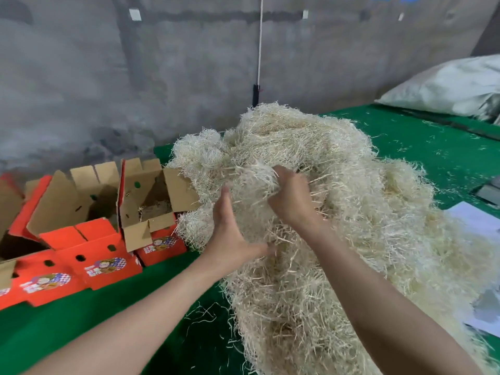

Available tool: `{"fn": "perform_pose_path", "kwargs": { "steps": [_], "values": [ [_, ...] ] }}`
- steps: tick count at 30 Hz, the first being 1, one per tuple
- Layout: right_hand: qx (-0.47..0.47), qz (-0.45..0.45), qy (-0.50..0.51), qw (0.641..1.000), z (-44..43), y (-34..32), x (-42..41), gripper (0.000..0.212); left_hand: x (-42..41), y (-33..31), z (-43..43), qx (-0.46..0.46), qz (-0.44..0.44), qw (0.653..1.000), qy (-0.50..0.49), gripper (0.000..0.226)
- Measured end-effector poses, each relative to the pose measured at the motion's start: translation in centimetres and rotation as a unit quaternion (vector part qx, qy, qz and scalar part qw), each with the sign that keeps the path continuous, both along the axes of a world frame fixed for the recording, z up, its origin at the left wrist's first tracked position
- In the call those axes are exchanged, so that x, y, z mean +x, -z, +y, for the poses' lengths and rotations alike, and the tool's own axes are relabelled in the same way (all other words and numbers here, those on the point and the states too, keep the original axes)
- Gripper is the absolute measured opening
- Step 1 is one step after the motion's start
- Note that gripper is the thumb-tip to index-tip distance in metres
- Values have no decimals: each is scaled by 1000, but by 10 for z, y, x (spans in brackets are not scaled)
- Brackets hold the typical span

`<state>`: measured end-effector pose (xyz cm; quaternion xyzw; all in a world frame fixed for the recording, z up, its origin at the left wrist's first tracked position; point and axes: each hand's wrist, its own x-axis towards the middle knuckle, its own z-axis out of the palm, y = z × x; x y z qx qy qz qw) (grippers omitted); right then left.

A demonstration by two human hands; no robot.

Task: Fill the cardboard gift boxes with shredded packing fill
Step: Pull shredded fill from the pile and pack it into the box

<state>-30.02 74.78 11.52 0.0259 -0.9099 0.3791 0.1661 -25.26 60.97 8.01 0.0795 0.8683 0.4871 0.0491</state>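
Fingers [282,175] of right hand [293,198] curled into a tuft of the shredded packing fill [351,212], which is heaped on the green table cover [108,320]. Left hand [232,234] flat, fingers straight, pressed against the heap's side. Nearest open gift box [151,204] sits just left of the heap, with a few strands inside. Risk: tangled strands drag extra fill along and spill it beside the box.

Rough, strawlike pale fill [338,212]; matt brown cardboard boxes [151,201], glossy red outside; green feltlike table cover [81,334].
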Motion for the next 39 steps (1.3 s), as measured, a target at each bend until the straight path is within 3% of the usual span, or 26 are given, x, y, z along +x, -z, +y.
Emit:
{"fn": "perform_pose_path", "kwargs": {
  "steps": [1,2,4,6,9,12,14,16,18,21,23,25,27,28,30,32,33,36,37,39],
  "values": [
    [0,-1,-20,1000,-5,-4,5,54,-7,-3,12,12,-36,999,3,135],
    [11,-7,-48,999,-9,-7,10,50,-14,-4,24,61,-59,996,-1,107],
    [36,-49,-106,993,-10,-13,16,53,-27,-10,39,181,-96,977,-60,6],
    [37,-112,-121,986,8,-20,16,69,-39,-9,49,202,-103,968,-105,22],
    [106,-123,-67,984,55,-26,5,90,-44,-4,50,178,-78,971,-138,8],
    [214,-160,80,960,91,-12,-8,77,-49,6,40,208,-105,954,-188,25],
    [259,-193,118,939,100,6,-12,76,-52,8,32,223,-122,943,-214,25],
    [242,-185,124,945,101,23,-15,77,-49,6,25,233,-127,938,-221,18],
    [209,-149,129,958,96,35,-19,66,-46,7,19,210,-152,945,-202,39],
    [169,-68,142,973,81,38,-25,50,-44,5,14,130,-207,959,-140,49],
    [128,-14,137,982,68,32,-25,41,-49,4,10,130,-137,967,-172,74],
    [71,30,124,989,54,21,-21,36,-48,-3,12,153,0,965,-212,95],
    [-2,59,113,992,39,7,-12,34,-40,-13,20,179,106,956,-208,86],
    [-33,72,107,991,31,0,-6,32,-38,-16,23,201,104,955,-190,73],
    [-69,96,75,990,9,-7,10,30,-36,-29,26,312,-42,944,-98,62],
    [-73,99,15,992,-19,-8,33,31,-35,-43,21,410,-198,890,-19,60],
    [-76,89,-26,993,-33,-8,45,32,-39,-47,16,429,-230,874,4,55],
    [23,45,-159,986,-46,-6,64,50,-47,-47,3,376,-194,906,-33,19],
    [38,5,-209,977,-38,-9,63,51,-47,-48,-2,346,-207,914,-39,15],
    [-13,-72,-268,961,-16,-23,54,40,-42,-47,-10,286,-261,922,-17,30]
  ]
}}
